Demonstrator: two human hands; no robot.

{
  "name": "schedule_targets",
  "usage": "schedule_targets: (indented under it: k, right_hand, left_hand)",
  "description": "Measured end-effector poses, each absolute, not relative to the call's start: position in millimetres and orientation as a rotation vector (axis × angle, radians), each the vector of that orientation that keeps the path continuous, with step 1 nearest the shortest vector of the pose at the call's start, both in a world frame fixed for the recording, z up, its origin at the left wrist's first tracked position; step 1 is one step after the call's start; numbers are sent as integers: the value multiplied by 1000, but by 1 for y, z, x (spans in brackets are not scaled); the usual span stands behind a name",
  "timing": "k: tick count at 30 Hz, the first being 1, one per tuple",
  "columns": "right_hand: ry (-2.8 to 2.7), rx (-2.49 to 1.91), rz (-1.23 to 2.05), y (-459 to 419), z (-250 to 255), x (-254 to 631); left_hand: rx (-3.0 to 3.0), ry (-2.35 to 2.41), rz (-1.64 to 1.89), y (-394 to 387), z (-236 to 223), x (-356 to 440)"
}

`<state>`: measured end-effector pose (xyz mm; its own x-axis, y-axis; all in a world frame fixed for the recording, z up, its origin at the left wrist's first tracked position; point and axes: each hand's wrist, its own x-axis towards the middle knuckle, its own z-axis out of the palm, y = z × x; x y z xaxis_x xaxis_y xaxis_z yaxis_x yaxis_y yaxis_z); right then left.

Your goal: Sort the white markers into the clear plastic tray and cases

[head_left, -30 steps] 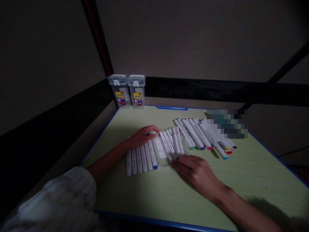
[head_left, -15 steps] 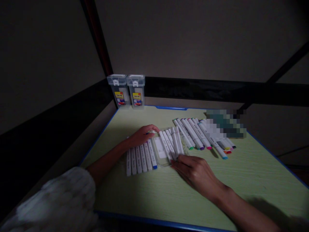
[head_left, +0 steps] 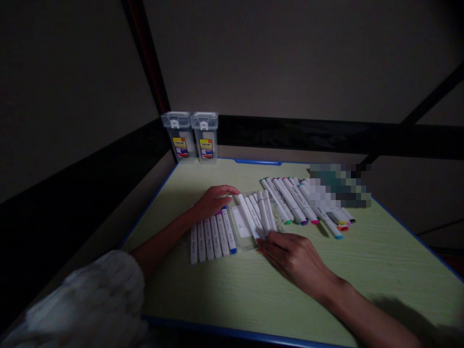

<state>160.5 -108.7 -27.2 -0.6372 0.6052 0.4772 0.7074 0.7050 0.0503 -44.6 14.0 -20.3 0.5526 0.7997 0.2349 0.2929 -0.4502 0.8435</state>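
Observation:
My left hand [head_left: 210, 202] reaches over the upper ends of a row of white markers [head_left: 213, 239]. Its fingers are stretched out, with the tips at the top end of a slanted white marker [head_left: 248, 216]. That marker lies with several others in a shallow clear plastic case [head_left: 237, 227], which has a white label inside. My right hand [head_left: 295, 256] is closed at the near end of these markers, fingertips pinching the slanted one's lower end. The fingers partly hide the lower ends and the case's near right corner.
To the right lies a pile of white markers [head_left: 295, 200] with coloured ends; one with a light blue end [head_left: 329, 223] sticks out nearest. Two clear lidded boxes [head_left: 206, 140] stand at the back left. A blurred-out dark green object [head_left: 340, 186] sits at the back right of the table [head_left: 282, 309].
The slanted marker has turned a little, and its side now shows a shiny coloured glint. My left fingers have shifted slightly at its top; my right hand stays almost still.

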Motion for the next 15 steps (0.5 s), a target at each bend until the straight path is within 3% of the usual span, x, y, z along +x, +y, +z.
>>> schedule_targets:
  k: [15]
  right_hand:
    - [-2487, -984, -319, -109, -24, 158]
  left_hand:
    - [1750, 846, 972, 17, -24, -44]
